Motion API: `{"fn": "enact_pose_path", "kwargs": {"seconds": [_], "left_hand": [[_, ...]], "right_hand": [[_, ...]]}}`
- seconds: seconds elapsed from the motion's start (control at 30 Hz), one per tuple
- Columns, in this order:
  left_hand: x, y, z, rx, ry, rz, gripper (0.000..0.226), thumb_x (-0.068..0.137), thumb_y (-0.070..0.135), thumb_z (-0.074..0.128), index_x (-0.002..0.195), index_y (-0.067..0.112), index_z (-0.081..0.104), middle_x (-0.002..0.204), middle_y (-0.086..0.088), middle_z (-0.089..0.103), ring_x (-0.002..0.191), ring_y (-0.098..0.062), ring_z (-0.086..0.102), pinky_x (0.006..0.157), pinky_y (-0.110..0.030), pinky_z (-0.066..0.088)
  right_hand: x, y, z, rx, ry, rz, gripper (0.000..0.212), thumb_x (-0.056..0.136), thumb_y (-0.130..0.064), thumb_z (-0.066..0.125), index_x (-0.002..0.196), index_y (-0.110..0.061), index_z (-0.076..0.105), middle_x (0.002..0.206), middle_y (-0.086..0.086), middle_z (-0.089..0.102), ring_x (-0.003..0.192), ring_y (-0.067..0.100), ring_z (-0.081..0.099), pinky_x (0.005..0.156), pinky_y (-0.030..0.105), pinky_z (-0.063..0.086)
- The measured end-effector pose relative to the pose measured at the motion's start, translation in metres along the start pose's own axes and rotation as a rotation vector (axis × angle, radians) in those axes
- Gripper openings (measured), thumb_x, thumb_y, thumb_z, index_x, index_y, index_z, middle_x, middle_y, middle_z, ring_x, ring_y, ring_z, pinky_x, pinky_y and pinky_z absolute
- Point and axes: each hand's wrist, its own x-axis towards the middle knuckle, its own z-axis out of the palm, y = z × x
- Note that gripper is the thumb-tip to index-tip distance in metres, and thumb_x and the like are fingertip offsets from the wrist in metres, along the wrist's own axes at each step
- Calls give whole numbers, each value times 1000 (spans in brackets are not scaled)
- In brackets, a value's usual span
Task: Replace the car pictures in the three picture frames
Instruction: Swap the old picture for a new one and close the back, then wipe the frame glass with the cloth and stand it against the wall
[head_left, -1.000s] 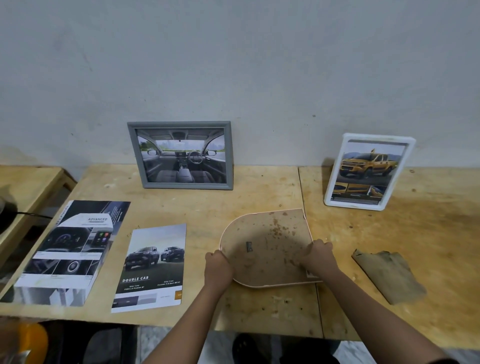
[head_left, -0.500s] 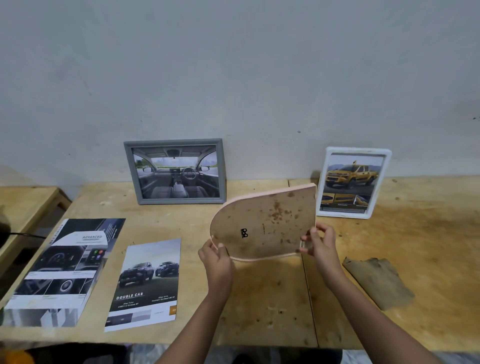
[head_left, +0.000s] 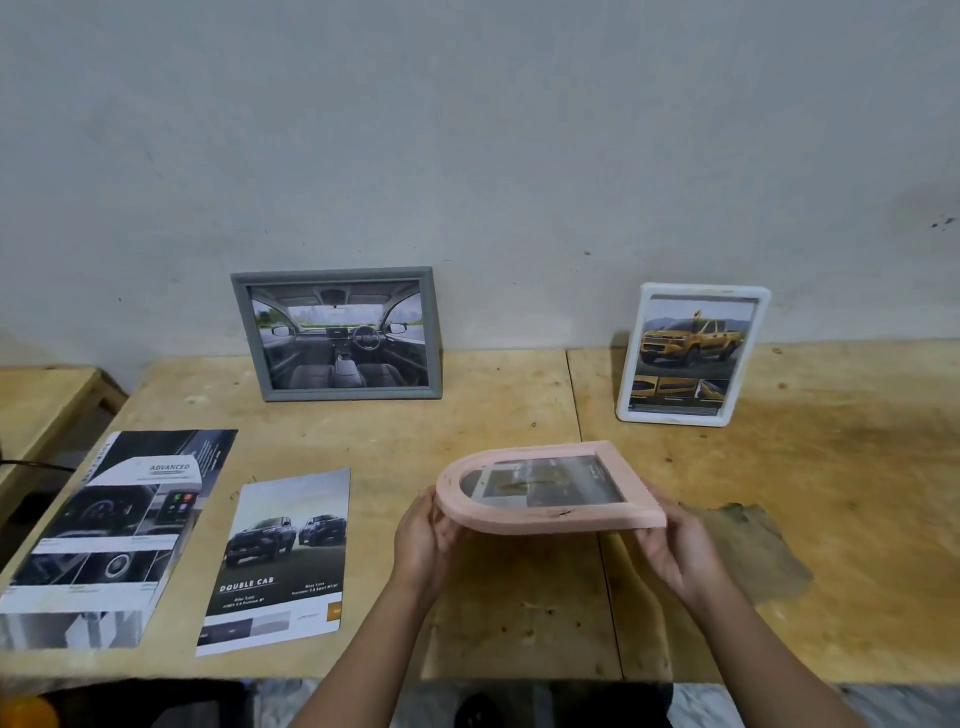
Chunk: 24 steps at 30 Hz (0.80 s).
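Observation:
I hold a pink arch-shaped picture frame (head_left: 550, 512) nearly flat above the table, glass side up, with a car picture showing inside it. My left hand (head_left: 423, 540) grips its rounded left end and my right hand (head_left: 675, 551) grips its straight right end. A grey frame (head_left: 337, 335) with a car-interior picture leans on the wall at the back. A white frame (head_left: 693, 353) with a yellow pickup picture leans on the wall to the right.
Two car brochures lie on the wooden table (head_left: 493, 410): a "Double Cab" sheet (head_left: 280, 556) and an "Advanced" sheet (head_left: 111, 530) further left. A stained brown backing piece (head_left: 758, 551) lies right of my hands. A lower bench (head_left: 47, 400) stands at the far left.
The pink frame lay face down on the table, was lifted with its brown back toward me, and now is turned over so its glass side faces up.

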Motion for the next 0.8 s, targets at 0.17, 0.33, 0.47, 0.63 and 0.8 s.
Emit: {"fn": "enact_pose_path", "kwargs": {"seconds": [0.17, 0.33, 0.47, 0.63, 0.8], "left_hand": [[14, -21, -12, 94, 58, -57, 29, 96, 12, 46, 121, 3, 58, 118, -20, 63, 106, -32, 60, 90, -43, 49], [23, -35, -18, 224, 97, -17, 26, 94, 6, 48, 116, -2, 59, 108, -16, 66, 95, -25, 63, 79, -34, 55], [26, -40, -10, 431, 175, 126, 29, 97, 7, 38, 118, 7, 58, 112, -8, 63, 99, -22, 59, 77, -26, 50], [26, -48, -6, 560, 241, 241, 33, 96, 6, 37, 123, 5, 56, 115, -12, 61, 102, -25, 55, 86, -34, 46], [26, -59, -13, 688, 210, 315, 32, 94, 18, 41, 121, 17, 58, 119, -5, 58, 109, -26, 54, 93, -42, 47]], "right_hand": [[8, 5, -18, -475, 128, 86, 34, 93, 1, 41, 127, 0, 47, 110, 23, 62, 94, 29, 63, 68, 38, 59], [22, 5, -11, -930, 328, -8, 28, 88, 3, 48, 114, 0, 59, 107, 17, 64, 100, 30, 60, 88, 44, 51], [24, -3, -7, -1093, 396, -250, 22, 84, 1, 55, 104, -5, 64, 108, 11, 65, 99, 25, 59, 82, 30, 46], [12, -26, -35, -1487, 620, -529, 30, 88, -20, 59, 117, -9, 58, 122, 11, 53, 112, 28, 50, 90, 38, 44], [-8, -19, -92, -1850, 573, -468, 60, 88, -39, 59, 140, -15, 41, 146, 7, 38, 135, 26, 34, 101, 46, 41]]}}
